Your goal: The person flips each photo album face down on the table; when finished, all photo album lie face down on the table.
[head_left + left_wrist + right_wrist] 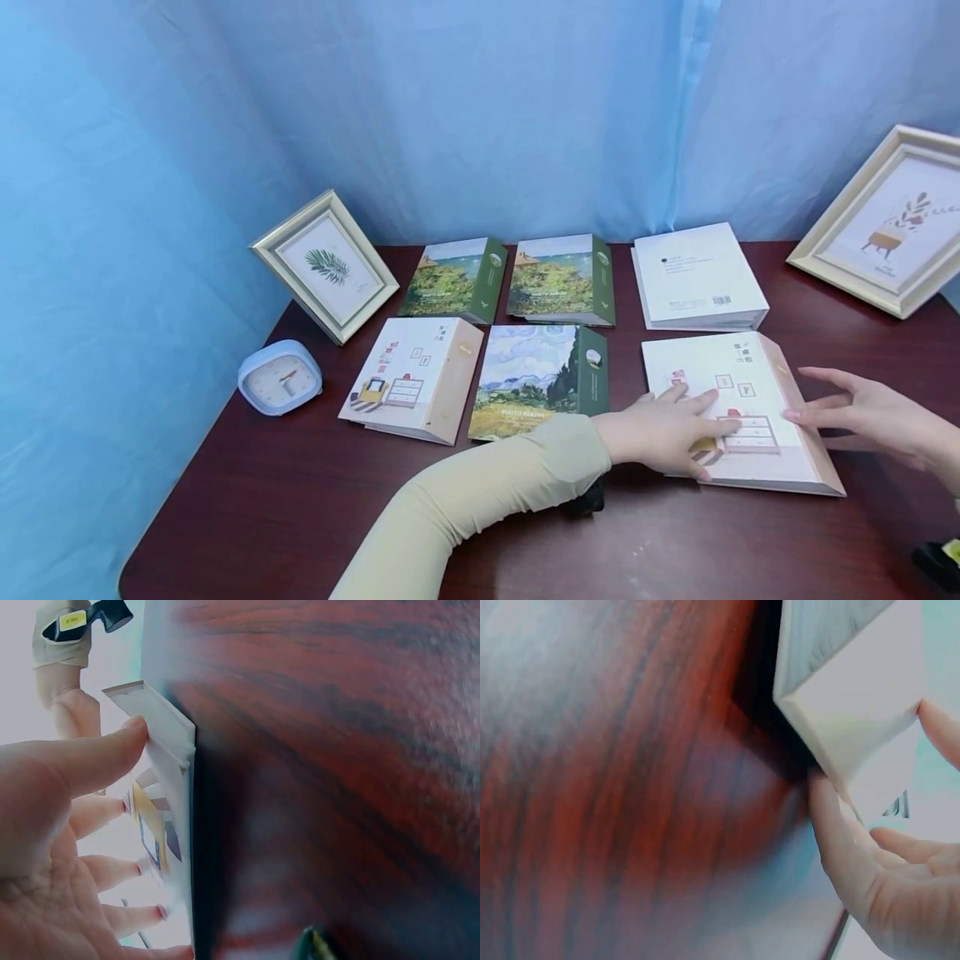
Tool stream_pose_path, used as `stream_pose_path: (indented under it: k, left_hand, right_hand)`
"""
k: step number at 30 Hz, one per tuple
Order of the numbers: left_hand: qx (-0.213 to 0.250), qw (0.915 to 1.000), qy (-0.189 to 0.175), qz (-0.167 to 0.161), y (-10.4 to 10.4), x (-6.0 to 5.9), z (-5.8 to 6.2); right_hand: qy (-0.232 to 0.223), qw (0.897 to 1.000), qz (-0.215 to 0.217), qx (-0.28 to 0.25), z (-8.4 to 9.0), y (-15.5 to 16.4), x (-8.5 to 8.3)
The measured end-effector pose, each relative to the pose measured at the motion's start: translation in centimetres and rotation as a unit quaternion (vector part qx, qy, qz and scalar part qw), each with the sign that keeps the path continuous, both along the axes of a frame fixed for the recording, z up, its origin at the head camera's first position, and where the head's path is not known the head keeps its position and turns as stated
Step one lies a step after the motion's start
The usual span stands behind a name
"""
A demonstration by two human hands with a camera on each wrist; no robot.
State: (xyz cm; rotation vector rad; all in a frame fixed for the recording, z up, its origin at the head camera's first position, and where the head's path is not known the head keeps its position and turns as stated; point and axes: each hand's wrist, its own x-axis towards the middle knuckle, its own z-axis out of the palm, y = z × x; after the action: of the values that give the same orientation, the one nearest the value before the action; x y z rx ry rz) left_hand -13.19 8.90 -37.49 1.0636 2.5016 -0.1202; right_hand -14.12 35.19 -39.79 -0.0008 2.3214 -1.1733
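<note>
A white photo album point(772, 462) with a furniture drawing on its cover lies flat at the front right of the dark wooden table point(300, 517). My left hand point(663, 429), in a cream sleeve, rests flat on the cover with its fingers spread. In the left wrist view the left hand point(67, 847) has its thumb at the edge of the album point(165, 727). My right hand point(862, 412) comes in from the right, its straight fingers touching the album's beige spine. In the right wrist view the right hand's fingertips point(832, 825) touch a corner of the album point(847, 712).
Another white album point(412, 379) and a landscape album point(536, 379) lie to the left. Two green landscape albums point(453, 279) point(562, 279) and a plain white one point(697, 275) lie behind. Picture frames point(326, 265) point(885, 221) lean on the blue curtain. A blue clock point(280, 377) stands at the left.
</note>
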Motion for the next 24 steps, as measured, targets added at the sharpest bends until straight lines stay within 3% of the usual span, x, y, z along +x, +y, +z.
stream_pose_path:
  k: [4, 7, 15, 20, 24]
  left_hand:
    - [-0.003, 0.9997, 0.019, -0.012, -0.2, 0.0, 0.0]
    - [-0.001, 0.9994, 0.029, -0.021, -0.3, 0.1, 0.0]
    - [0.015, 0.9982, 0.039, -0.043, -0.8, -0.2, 0.4]
    - [0.045, 0.9979, 0.033, -0.034, -1.6, -0.9, 1.5]
    - [0.082, 0.9956, 0.044, -0.014, -3.2, -1.3, 3.0]
  right_hand:
    - [0.051, 0.997, 0.006, 0.061, 0.4, -0.4, 0.3]
    - [0.073, 0.994, 0.009, 0.078, 0.6, -0.5, 0.4]
    - [0.075, 0.993, -0.001, 0.090, 1.0, -0.9, 0.3]
    - [0.109, 0.991, 0.006, 0.082, 1.8, -1.7, 0.3]
    - [0.143, 0.985, 0.019, 0.094, 3.0, -3.0, 0.5]
